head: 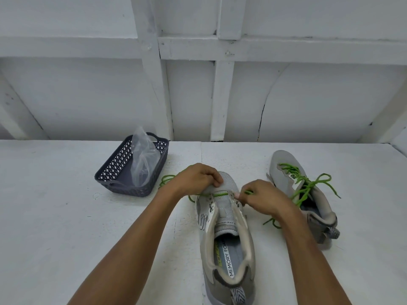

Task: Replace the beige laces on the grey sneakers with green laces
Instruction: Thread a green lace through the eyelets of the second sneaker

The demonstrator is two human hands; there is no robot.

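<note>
On the table (66, 216), centre, a sneaker (226, 227) lies toe away, with a green lace (220, 194) crossing only its lowest eyelets. The left hand (196, 177) grips the toe, possibly trapping lace; the right hand (264, 199) pinches the lace's right end. Even both ends before crossing. A second sneaker (286, 164), laced green, sits right; a basket (114, 172) with a bag (143, 159) sits left. Neither obstructs.

A single head-worn wide-angle view looks forward and down, close over the white painted tabletop (66, 216), facing the white panelled wall (308, 95).
</note>
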